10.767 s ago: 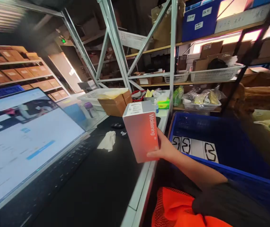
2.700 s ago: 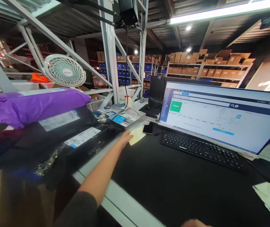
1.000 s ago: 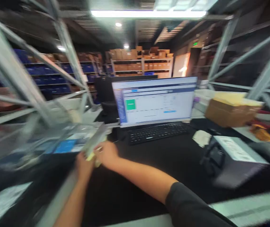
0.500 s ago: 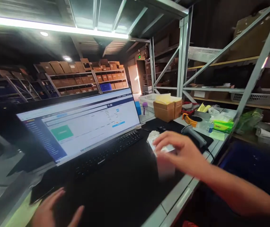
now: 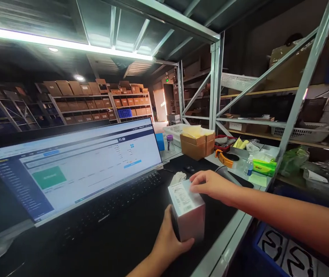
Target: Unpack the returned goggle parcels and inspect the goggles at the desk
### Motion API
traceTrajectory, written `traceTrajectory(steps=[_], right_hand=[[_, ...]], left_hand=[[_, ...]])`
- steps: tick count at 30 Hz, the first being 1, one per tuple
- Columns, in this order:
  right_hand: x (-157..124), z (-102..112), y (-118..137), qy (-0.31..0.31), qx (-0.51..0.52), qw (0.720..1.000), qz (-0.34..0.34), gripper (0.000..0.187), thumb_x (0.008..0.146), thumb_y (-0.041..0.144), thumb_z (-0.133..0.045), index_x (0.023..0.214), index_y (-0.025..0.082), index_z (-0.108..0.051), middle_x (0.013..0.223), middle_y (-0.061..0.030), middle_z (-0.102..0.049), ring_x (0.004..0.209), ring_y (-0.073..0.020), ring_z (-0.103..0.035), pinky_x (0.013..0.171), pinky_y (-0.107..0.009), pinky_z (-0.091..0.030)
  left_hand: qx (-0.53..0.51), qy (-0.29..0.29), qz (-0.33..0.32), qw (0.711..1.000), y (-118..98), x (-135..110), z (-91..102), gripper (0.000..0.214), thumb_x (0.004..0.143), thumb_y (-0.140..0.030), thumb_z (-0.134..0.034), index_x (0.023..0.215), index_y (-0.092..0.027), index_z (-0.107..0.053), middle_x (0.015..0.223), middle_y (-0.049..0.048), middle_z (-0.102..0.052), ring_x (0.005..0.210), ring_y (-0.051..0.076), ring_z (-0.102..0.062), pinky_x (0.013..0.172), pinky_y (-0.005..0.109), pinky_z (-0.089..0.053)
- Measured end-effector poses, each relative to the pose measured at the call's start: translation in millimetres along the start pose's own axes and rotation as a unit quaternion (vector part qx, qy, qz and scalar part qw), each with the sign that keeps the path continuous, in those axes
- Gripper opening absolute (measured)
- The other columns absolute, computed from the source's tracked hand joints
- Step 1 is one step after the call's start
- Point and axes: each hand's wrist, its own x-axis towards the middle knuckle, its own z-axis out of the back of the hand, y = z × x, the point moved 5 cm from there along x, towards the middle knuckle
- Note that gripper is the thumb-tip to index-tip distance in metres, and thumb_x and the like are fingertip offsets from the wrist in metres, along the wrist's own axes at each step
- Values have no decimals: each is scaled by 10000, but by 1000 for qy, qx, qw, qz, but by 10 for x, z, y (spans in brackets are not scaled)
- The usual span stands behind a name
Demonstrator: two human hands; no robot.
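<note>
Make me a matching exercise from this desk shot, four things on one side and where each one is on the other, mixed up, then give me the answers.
Things
1. small boxed item
2. keyboard
3. brown carton
4. green packet

Places
A. far end of the desk, beyond the monitor's right edge
B. between the left hand and the right hand
C. on the right side of the desk, by the upright metal post
D. directly in front of the monitor, on the black mat

Pairs: 1-B, 2-D, 3-A, 4-C
</note>
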Motion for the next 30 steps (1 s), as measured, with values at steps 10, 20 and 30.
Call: traceTrajectory(steps=[10,20,30], right_hand=[[58,-92,32,27,-49,997,-50,96,667,158,-729,578,147,-693,1022,-66,-709,899,-188,-634,734,-275,-435],[191,-173,79,32,-159,985,-65,57,654,125,-727,603,142,-709,898,-51,-727,675,-134,-575,575,-253,-396],[170,-172,211,31,-257,965,-51,67,631,161,-732,571,189,-729,690,-22,-711,696,-189,-629,570,-273,-406]], left_hand=[[8,-80,82,993,59,-240,-51,1037,595,-416,-788,1427,-110,-249,1409,223,-460,1322,377,-486,1114,545,-414],[43,-91,74,992,46,-293,-70,1014,625,-410,-765,1437,-113,-235,1435,226,-431,1350,375,-458,1124,543,-409],[28,-86,65,994,19,-287,-70,1005,638,-428,-746,1433,-116,-218,1431,240,-411,1364,409,-428,1122,585,-395]])
